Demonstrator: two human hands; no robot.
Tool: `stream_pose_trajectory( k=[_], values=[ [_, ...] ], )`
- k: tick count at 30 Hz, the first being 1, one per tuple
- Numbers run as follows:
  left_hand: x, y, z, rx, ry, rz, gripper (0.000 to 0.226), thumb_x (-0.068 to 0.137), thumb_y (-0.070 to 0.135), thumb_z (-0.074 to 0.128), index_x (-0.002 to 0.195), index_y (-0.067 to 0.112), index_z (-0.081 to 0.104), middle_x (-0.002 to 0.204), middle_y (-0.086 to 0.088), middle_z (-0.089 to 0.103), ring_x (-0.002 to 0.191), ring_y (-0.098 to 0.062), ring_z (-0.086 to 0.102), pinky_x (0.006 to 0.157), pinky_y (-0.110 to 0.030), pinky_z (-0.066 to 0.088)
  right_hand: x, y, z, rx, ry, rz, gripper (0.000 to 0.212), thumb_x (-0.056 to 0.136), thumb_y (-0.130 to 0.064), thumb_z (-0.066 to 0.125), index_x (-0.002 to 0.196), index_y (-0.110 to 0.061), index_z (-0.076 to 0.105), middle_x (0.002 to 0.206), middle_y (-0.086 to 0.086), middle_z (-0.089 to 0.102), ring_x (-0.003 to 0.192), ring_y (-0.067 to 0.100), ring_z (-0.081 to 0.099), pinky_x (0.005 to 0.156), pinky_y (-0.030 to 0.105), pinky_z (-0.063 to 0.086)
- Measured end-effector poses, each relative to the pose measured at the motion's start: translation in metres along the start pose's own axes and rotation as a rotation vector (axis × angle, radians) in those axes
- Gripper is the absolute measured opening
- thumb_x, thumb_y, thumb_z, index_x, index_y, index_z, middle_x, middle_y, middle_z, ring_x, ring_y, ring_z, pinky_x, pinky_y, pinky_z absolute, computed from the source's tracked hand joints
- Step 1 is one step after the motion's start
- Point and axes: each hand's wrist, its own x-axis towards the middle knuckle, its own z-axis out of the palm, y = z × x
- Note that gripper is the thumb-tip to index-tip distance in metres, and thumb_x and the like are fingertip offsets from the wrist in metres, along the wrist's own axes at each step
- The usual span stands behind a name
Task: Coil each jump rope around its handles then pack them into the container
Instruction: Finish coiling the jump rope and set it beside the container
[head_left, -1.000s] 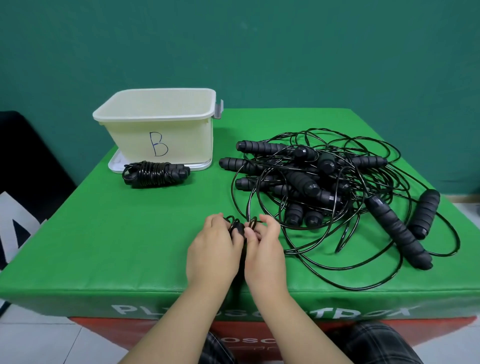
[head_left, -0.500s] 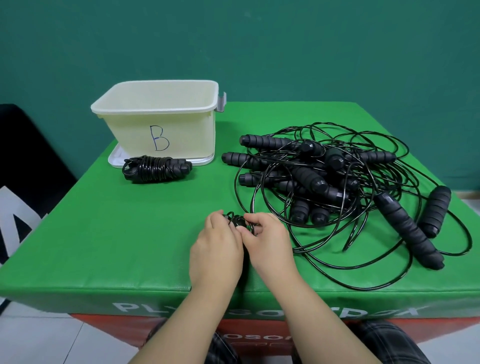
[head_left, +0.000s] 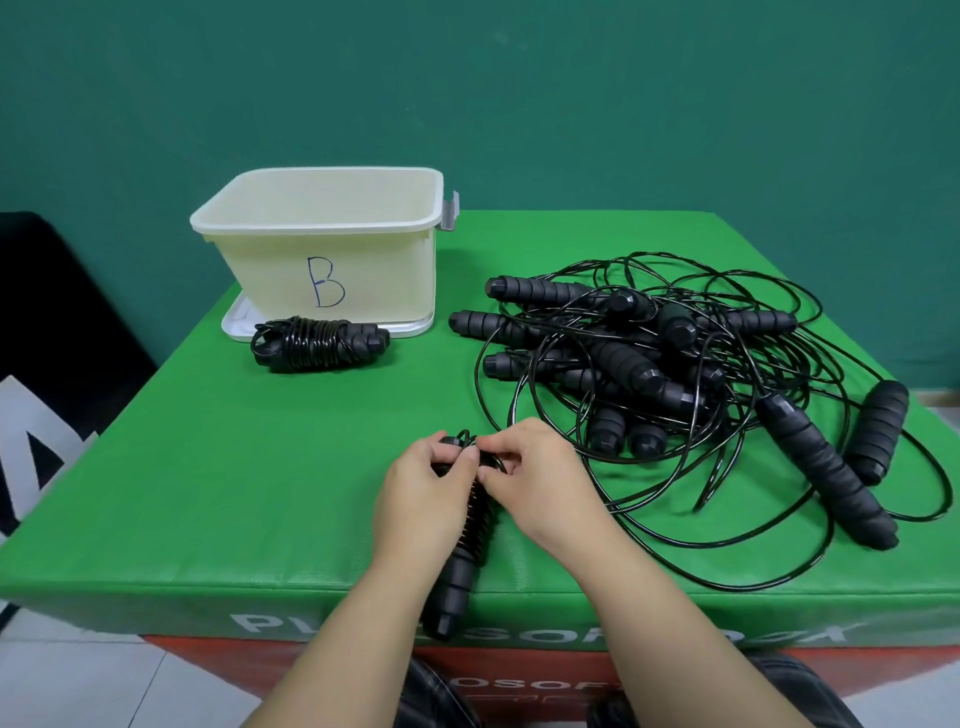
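Two hands meet at the near edge of the mat (head_left: 208, 467), well in front of the bin (head_left: 332, 270), both closed on one rope bundle (head_left: 470, 519). The left hand (head_left: 421, 504) grips the paired handles near their far end, probably to steady them, while the right hand (head_left: 540, 488) pinches the last loop of cord at that same end, likely to tuck it so the wrap does not spring loose. The bundle's near end hangs past the mat's edge, which leaves room for the fingers to work around it. One coiled rope (head_left: 317, 343) lies touching the front of the bin's tray, not yet packed; I cannot see into the bin. To the right of the bin sprawls the pile (head_left: 675, 374) of uncoiled ropes, their cords tangled, so most of the job remains.
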Motion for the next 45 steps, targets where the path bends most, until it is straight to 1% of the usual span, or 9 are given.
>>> stream_pose_trajectory(
  k=[6,10,15,21,25,30,35,40,45],
  values=[
    [-0.002,0.003,-0.001,0.037,0.086,0.045,0.022,0.083,0.03,0.068,0.063,0.026,0.057,0.124,0.006,0.063,0.108,-0.019,0.061,0.093,-0.034,0.046,-0.02,0.011,0.016,0.092,0.198,0.022,0.038,0.087,-0.013,0.067,0.124,-0.014,0.061,0.101,-0.01,0.05,0.078,-0.007,0.051,0.072,0.006,0.042],
    [-0.003,0.001,-0.001,0.036,0.092,0.083,0.022,0.083,0.028,0.068,0.063,0.027,0.058,0.124,0.007,0.063,0.108,-0.018,0.061,0.093,-0.034,0.045,-0.024,0.016,0.026,0.221,0.238,0.062,0.033,0.088,-0.013,0.067,0.12,-0.016,0.064,0.097,-0.017,0.051,0.081,0.002,0.056,0.076,0.015,0.048],
    [-0.003,-0.001,-0.002,0.052,0.101,0.113,0.017,0.084,0.029,0.066,0.069,0.025,0.06,0.126,0.007,0.062,0.109,-0.017,0.061,0.091,-0.032,0.045,-0.024,0.014,0.032,0.272,0.277,0.001,0.024,0.089,-0.003,0.063,0.111,-0.01,0.069,0.093,-0.011,0.052,0.083,-0.005,0.055,0.076,0.006,0.041],
    [-0.012,-0.003,0.001,0.157,0.145,0.208,0.016,0.088,0.031,0.062,0.092,0.017,0.067,0.133,0.005,0.057,0.113,-0.017,0.059,0.089,-0.032,0.046,-0.02,0.013,0.023,0.038,0.176,-0.198,0.018,0.093,-0.003,0.054,0.102,0.0,0.07,0.081,-0.012,0.04,0.078,-0.009,0.047,0.068,0.005,0.036],
    [-0.017,-0.003,0.001,0.206,0.179,0.26,0.02,0.091,0.026,0.059,0.101,0.013,0.07,0.132,0.005,0.057,0.11,-0.017,0.061,0.086,-0.031,0.045,-0.019,0.014,0.018,0.069,0.081,-0.193,0.018,0.095,-0.003,0.05,0.101,0.009,0.063,0.079,-0.01,0.038,0.073,-0.008,0.043,0.067,0.004,0.034],
    [-0.016,-0.005,0.001,0.196,0.178,0.327,0.022,0.091,0.019,0.057,0.107,0.012,0.072,0.128,0.004,0.06,0.11,-0.012,0.061,0.089,-0.026,0.045,-0.019,0.014,0.013,-0.026,-0.025,-0.246,0.027,0.094,-0.001,0.045,0.113,0.002,0.064,0.095,0.0,0.044,0.083,0.008,0.04,0.075,0.017,0.034],
    [-0.013,-0.007,-0.001,0.144,0.167,0.326,0.023,0.092,0.013,0.052,0.109,0.012,0.068,0.124,0.006,0.059,0.103,-0.004,0.053,0.086,-0.018,0.035,-0.016,0.01,0.015,0.189,0.008,-0.121,0.022,0.093,0.003,0.05,0.107,0.003,0.068,0.085,-0.003,0.042,0.076,-0.003,0.043,0.074,0.004,0.035],
    [0.003,0.004,-0.008,0.083,-0.023,0.162,0.023,0.091,0.006,0.048,0.106,0.014,0.062,0.113,0.002,0.045,0.098,-0.004,0.042,0.08,-0.006,0.023,-0.021,0.012,0.024,0.267,0.125,-0.024,0.029,0.091,0.007,0.054,0.11,-0.006,0.071,0.084,-0.008,0.046,0.083,-0.01,0.049,0.076,0.002,0.035],
    [0.02,0.021,-0.027,0.291,-0.249,0.199,0.015,0.085,0.007,0.056,0.088,0.021,0.055,0.114,0.001,0.05,0.093,-0.012,0.048,0.084,-0.018,0.033,-0.028,0.009,0.029,0.37,0.209,-0.017,0.038,0.09,0.01,0.054,0.111,-0.02,0.066,0.086,-0.006,0.048,0.084,-0.01,0.05,0.078,0.002,0.035]
  ],
)
